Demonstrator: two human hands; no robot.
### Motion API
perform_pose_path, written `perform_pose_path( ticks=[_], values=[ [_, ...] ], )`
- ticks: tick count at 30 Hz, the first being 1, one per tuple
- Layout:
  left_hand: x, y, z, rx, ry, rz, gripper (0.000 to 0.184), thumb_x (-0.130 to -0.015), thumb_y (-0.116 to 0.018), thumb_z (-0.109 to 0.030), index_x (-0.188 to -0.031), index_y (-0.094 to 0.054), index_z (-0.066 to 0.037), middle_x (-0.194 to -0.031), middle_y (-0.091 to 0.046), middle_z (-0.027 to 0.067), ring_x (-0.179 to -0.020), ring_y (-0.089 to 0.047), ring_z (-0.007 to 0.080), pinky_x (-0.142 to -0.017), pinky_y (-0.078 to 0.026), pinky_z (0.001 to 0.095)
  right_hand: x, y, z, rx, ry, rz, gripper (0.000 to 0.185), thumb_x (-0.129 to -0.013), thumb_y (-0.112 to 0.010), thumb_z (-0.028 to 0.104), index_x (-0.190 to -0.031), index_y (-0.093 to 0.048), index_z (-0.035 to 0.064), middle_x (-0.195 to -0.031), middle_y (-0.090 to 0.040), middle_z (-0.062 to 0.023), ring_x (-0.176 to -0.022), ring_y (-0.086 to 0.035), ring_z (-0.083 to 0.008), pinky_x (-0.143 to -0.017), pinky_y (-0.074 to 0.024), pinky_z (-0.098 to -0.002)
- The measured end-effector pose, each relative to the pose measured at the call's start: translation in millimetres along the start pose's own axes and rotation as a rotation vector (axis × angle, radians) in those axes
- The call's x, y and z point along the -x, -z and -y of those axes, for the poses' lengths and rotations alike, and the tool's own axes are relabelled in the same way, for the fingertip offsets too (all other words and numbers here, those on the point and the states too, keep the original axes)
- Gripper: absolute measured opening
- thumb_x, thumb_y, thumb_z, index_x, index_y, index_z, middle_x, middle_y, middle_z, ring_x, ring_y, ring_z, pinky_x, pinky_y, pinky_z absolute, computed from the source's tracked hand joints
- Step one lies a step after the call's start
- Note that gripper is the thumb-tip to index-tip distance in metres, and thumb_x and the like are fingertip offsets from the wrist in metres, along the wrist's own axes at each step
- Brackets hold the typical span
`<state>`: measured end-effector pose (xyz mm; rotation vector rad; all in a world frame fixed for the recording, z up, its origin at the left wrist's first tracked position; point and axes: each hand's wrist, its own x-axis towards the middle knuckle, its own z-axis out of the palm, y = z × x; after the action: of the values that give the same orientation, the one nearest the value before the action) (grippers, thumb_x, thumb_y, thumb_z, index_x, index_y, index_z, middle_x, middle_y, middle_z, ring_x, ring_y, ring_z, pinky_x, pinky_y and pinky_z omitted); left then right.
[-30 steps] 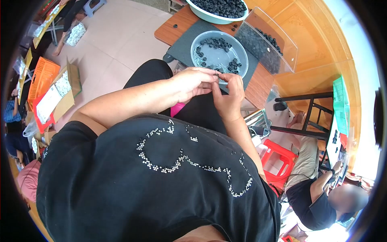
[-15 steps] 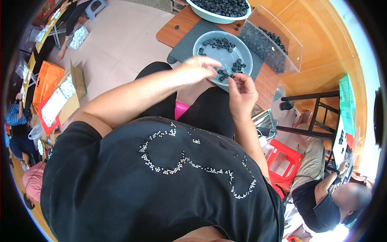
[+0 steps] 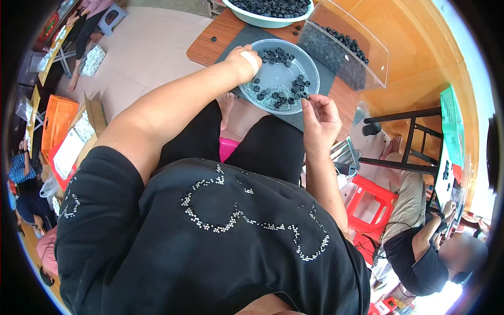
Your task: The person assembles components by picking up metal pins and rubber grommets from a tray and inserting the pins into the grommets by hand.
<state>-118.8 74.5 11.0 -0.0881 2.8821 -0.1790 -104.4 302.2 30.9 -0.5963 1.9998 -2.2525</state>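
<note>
A clear round basin [image 3: 278, 108] holds small black round parts [image 3: 277, 55] and a layer of thin, shiny, pin-like pieces [image 3: 271, 97]. My left hand [image 3: 243, 62] is at the basin's left rim with its fingers curled in; anything inside them is hidden. A white strip lies across the side of that hand. My right hand [image 3: 321, 118] is at the lower right rim, thumb and fingers pinched on a small black round part [image 3: 306, 98].
Behind the basin stands a pale green bowl [image 3: 273, 22] heaped with black parts. To its right, a clear box [image 3: 344, 52] holds more. Under the basin lies a dark mat [image 3: 328, 73] on a wooden table [image 3: 202, 49]. A co-worker [image 3: 415, 260] sits at right beside a red stool [image 3: 370, 207].
My left hand has moved left, from over the basin to its left rim, and its fingers have curled. The right hand stays near the right rim. The view has shifted slightly.
</note>
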Motion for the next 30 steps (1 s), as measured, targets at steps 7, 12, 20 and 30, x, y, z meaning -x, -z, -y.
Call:
perform_pose_path(
  ticks=[7,12,20,30],
  values=[
    [-5.1,-6.3,2.6,0.683,0.179,-0.191,0.016,-0.073,-0.063,-0.011,-0.087,-0.062,-0.004,-0.084,-0.065,0.0095,-0.081,-0.061,0.0228,-0.073,-0.049,0.0342,-2.6,2.2,1.8,-0.132,-0.088,-0.002,0.016,-0.08,-0.062,-0.007,-0.092,-0.056,0.0014,-0.087,-0.057,-0.0016,-0.08,-0.053,-0.0063,-0.072,-0.0439,-0.0187],
    [31.8,8.8,-27.2,1.506,0.158,-0.235,0.011,-0.077,-0.06,-0.009,-0.087,-0.058,-0.003,-0.077,-0.062,0.0047,-0.072,-0.059,0.0125,-0.065,-0.049,0.0278,-0.3,-0.8,3.3,-0.186,-0.097,0.028,0.017,-0.08,-0.062,-0.008,-0.093,-0.056,0.0018,-0.088,-0.057,-0.0021,-0.081,-0.053,-0.0068,-0.072,-0.0437,-0.0192],
    [81.8,46.8,-60.6,1.763,0.031,-0.049,0.016,-0.085,-0.053,-0.006,-0.1,-0.06,-0.004,-0.087,-0.061,0.0037,-0.08,-0.06,0.0099,-0.072,-0.049,0.0248,11.2,-11.2,10.0,-0.19,-0.015,0.137,0.017,-0.081,-0.06,-0.008,-0.095,-0.056,0.0001,-0.088,-0.058,-0.0029,-0.082,-0.056,-0.007,-0.072,-0.0453,-0.019],
    [108.0,52.4,-60.6,2.047,-0.03,-0.036,0.029,-0.084,-0.058,-0.006,-0.113,-0.059,-0.001,-0.096,-0.062,0.0096,-0.089,-0.059,0.0145,-0.081,-0.05,0.0275,14.2,-9.7,21.3,-0.187,0.015,0.119,0.017,-0.08,-0.06,-0.01,-0.093,-0.056,0.0001,-0.089,-0.059,-0.0038,-0.083,-0.057,-0.0086,-0.074,-0.0463,-0.0199]
  ],
)
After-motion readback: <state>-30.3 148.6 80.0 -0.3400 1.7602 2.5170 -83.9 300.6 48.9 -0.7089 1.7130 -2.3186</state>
